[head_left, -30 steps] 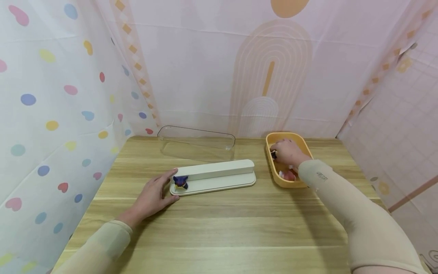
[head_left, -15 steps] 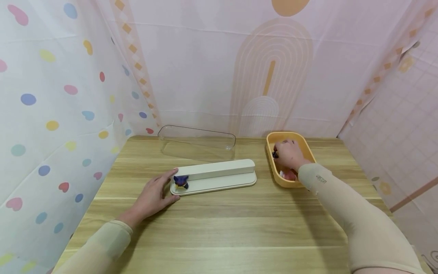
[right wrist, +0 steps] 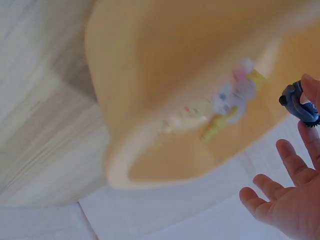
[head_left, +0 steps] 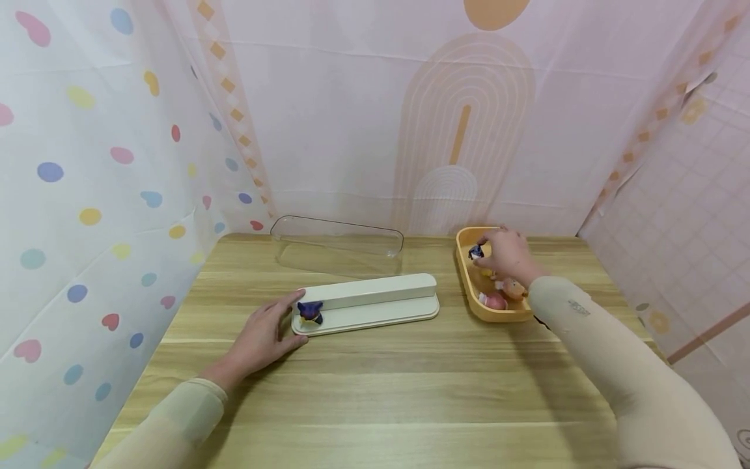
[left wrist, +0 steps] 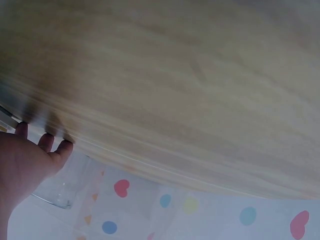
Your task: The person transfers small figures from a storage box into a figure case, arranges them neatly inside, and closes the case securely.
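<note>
Fingertips of the right hand [head_left: 508, 255] pinch a small dark-blue figurine [head_left: 476, 251] just above the far end of the yellow tray [head_left: 498, 314]; the right wrist view shows the same toy [right wrist: 298, 103] caught between thumb and forefinger while the other fingers [right wrist: 292, 162] spread loosely below it. Left of the tray, the left hand [head_left: 262, 337] lies flat on the desk [head_left: 375, 391], fingers straight and holding nothing, its fingertips touching the near-left end of the white stepped base [head_left: 375, 301]. On that end of the base, just beside those fingertips, stands a purple figurine [head_left: 309, 311].

What matters is that the held toy sits off the right end of the base, and the base's long axis runs left to right across the desk, tilted slightly away on the right. The right hand is nearer the free right end; the left hand is at the occupied left end. More figurines remain in the tray nearer the person than the right hand, a pale orange one [head_left: 511, 287] and a pink one [head_left: 493, 300]. Behind the base, well apart from both hands, lies a clear plastic cover [head_left: 336, 245] with its long side parallel to the base.
</note>
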`<act>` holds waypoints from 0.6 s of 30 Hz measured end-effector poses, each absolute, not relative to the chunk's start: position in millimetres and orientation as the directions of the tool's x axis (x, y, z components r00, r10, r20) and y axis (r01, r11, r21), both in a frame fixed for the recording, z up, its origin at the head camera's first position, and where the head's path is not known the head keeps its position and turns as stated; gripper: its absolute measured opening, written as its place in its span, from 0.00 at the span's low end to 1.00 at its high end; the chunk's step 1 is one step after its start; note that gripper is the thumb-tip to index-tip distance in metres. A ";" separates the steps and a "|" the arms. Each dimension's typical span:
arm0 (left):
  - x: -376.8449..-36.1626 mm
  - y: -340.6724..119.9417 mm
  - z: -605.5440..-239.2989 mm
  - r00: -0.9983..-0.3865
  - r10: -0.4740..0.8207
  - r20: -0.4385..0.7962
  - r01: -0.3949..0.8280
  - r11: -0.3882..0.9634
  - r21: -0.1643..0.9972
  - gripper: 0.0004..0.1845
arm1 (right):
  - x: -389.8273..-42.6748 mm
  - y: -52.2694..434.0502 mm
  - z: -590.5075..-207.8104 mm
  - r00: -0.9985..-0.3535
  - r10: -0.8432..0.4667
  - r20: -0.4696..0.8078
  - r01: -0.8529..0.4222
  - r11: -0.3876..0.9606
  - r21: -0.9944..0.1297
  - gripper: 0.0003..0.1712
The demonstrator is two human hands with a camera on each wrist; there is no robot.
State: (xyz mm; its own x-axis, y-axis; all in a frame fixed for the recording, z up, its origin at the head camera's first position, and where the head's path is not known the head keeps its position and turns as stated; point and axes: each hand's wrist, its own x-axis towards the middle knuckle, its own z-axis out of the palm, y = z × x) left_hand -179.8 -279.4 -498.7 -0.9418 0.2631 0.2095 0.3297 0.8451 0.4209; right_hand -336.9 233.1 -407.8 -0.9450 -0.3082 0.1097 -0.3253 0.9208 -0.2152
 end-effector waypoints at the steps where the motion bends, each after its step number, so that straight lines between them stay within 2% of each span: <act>1: -180.0 -279.4 -498.7 -0.942 0.263 0.209 0.329 0.845 0.421 0.52 | -335.8 234.0 -403.8 -0.945 -0.305 0.117 -0.324 0.917 -0.234 0.26; 8: -181.0 -280.0 -499.0 -0.947 0.254 0.198 0.316 0.845 0.431 0.51 | -324.7 233.8 -376.6 -0.935 -0.308 0.173 -0.351 0.870 -0.347 0.29; 18: -180.7 -280.8 -500.5 -0.944 0.256 0.209 0.324 0.843 0.429 0.50 | -304.1 203.0 -365.8 -0.873 -0.414 0.256 -0.481 0.818 -0.315 0.25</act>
